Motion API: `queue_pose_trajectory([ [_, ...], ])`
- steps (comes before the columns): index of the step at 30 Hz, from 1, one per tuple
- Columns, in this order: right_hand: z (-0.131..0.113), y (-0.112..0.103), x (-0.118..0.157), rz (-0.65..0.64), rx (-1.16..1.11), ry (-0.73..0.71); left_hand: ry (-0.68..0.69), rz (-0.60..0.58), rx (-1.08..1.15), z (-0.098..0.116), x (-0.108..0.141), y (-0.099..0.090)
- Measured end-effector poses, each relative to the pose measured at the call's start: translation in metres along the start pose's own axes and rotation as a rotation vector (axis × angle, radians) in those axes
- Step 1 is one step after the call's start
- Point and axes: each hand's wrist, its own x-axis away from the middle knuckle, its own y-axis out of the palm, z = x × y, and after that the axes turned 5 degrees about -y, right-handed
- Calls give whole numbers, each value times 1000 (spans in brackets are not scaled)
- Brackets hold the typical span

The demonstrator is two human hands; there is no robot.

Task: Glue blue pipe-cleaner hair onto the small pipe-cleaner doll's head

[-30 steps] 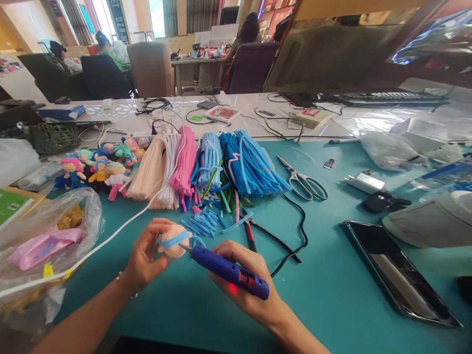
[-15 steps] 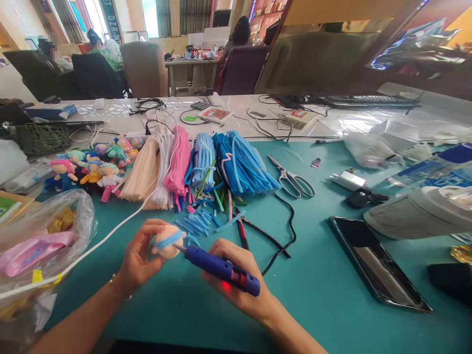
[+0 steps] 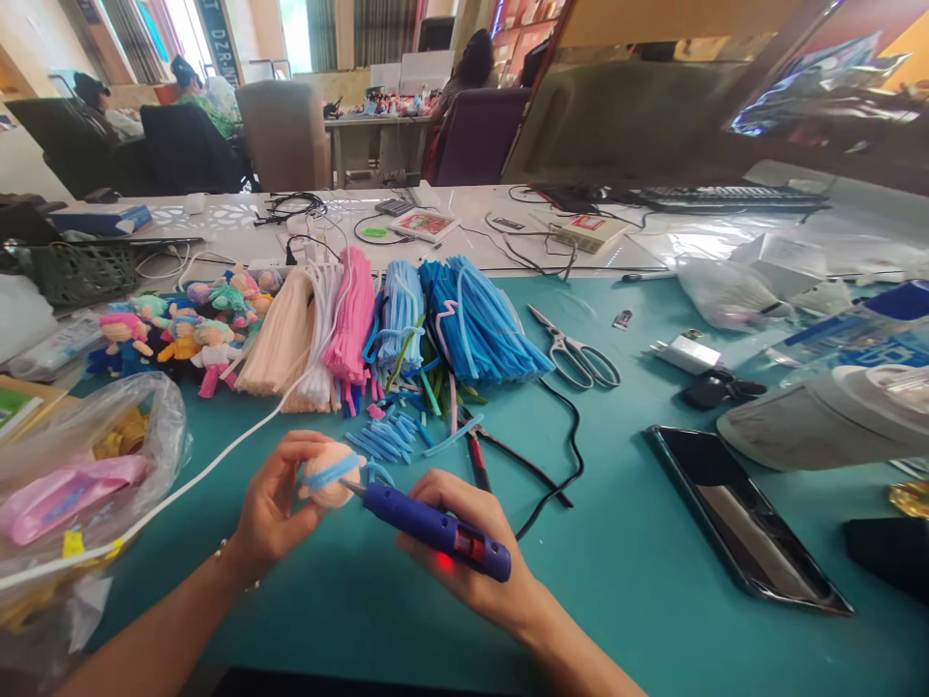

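Note:
Between the thumb and fingers of my left hand (image 3: 272, 508) is a peach doll head (image 3: 334, 492) with a light blue pipe-cleaner strip (image 3: 330, 474) laid across it. My right hand (image 3: 471, 552) is wrapped around a dark blue glue gun (image 3: 428, 528), a red light glowing beneath it. The gun's metal tip meets the head's right side, by the blue strip. Just behind the hands lies a pile of short light blue pipe-cleaner pieces (image 3: 388, 436). Red-and-black pliers (image 3: 477, 460) rest beyond my right hand.
Bundles of peach (image 3: 276, 339), pink (image 3: 350, 324) and blue pipe cleaners (image 3: 483, 324) stand behind. Finished dolls (image 3: 181, 334) sit back left, above a plastic bag (image 3: 156, 426). Scissors (image 3: 577, 348), a phone (image 3: 747, 523) and a grey cup (image 3: 813, 421) lie right. A white cable (image 3: 232, 445) crosses left.

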Motion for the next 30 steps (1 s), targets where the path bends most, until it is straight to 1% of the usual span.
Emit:
queue_pose_trajectory([
  [6,1,-1,1,-12,-12,-7,-1,4,0,2,0,0],
  [12,-2,-3,1,-52,-33,-7,-16,6,-10,4,-1,3],
  [15,-1,-3,1,-44,-9,-9,-23,-8,-12,3,-1,3],
  [19,3,-3,2,-42,18,-33,-11,6,-12,2,-1,3],
  [25,5,-2,3,-33,68,8,-2,-35,7,5,-1,5],
  [30,5,-2,3,-17,132,13,3,-58,13,5,-2,5],
])
